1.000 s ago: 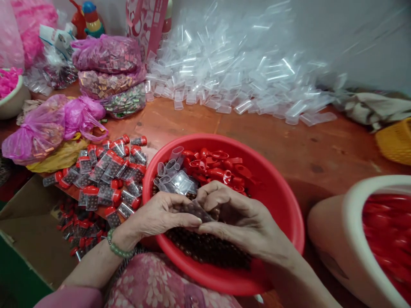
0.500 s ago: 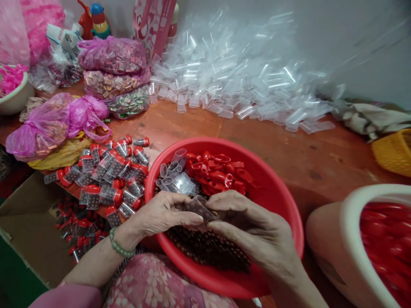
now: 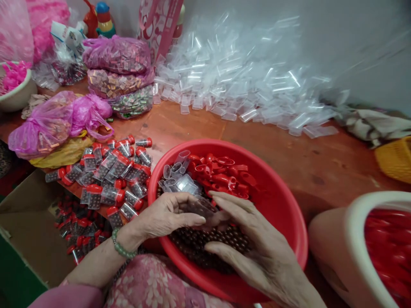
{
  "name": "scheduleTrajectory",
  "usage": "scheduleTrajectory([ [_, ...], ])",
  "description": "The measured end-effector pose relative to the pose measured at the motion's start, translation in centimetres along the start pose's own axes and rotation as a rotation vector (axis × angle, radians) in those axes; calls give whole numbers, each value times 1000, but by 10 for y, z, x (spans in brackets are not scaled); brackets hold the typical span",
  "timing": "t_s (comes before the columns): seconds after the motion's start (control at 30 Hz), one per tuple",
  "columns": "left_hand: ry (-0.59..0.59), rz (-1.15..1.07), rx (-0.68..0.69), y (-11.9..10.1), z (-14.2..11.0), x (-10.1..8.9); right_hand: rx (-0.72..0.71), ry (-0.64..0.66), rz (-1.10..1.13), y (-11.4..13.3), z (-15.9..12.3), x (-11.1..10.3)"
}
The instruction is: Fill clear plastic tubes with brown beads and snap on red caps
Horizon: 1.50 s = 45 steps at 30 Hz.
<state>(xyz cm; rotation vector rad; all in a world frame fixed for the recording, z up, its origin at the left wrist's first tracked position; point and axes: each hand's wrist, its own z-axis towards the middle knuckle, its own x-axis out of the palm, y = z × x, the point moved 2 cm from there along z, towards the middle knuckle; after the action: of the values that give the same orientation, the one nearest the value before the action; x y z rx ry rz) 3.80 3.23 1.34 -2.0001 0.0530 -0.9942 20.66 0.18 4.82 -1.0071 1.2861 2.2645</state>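
A: Two hands over the red basin (image 3: 298,239). Left hand (image 3: 163,216) sits at the basin's near-left rim, thumb and fingers pinched on a small clear vial (image 3: 201,207) that looks partly filled with dark beads.

B: And its axis?

A: Lies roughly left to right, tilted a little up toward the basin's far side, open end apparently toward the right hand (image 3: 253,248). That hand is spread flat, fingers apart, holding nothing I can make out, hovering over the brown beads (image 3: 205,241) in the basin's near half. Its fingertips are just beside the vial.

B: So the left hand is the one actually on it.

A: Yes. Right hand is close, just right of and below the vial.

B: Rest of the basin?

A: Red caps (image 3: 224,173) at the far side, empty clear vials (image 3: 176,179) at the far left. Left of the basin, capped filled vials (image 3: 109,171) heaped on the table; beyond the basin, a big pile of clear tubes (image 3: 240,81).
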Motion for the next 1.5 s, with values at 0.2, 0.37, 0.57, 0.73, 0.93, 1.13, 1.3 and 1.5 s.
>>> scheduleTrajectory([
  [0.2,33,174,108,-1,-2,3,0,111,95,0,14,6],
  [0.37,59,95,81,1,-2,2,32,36,155,-2,10,0],
  [0.57,1,209,101,-2,-1,3,47,93,111,-1,10,0],
  [0.73,-32,149,84,-3,-2,5,86,18,155,-4,8,-1],
  [0.93,-55,62,48,-2,-1,2,141,-18,196,-15,0,-4],
  [1.13,-9,205,147,-6,-8,4,334,-203,149,-38,-21,-23],
  [1.3,-21,355,252,-16,-9,3,362,-226,85,-48,-35,-25],
  [1.5,-30,415,269,-21,0,0,294,-197,12,-52,-30,-19],
])
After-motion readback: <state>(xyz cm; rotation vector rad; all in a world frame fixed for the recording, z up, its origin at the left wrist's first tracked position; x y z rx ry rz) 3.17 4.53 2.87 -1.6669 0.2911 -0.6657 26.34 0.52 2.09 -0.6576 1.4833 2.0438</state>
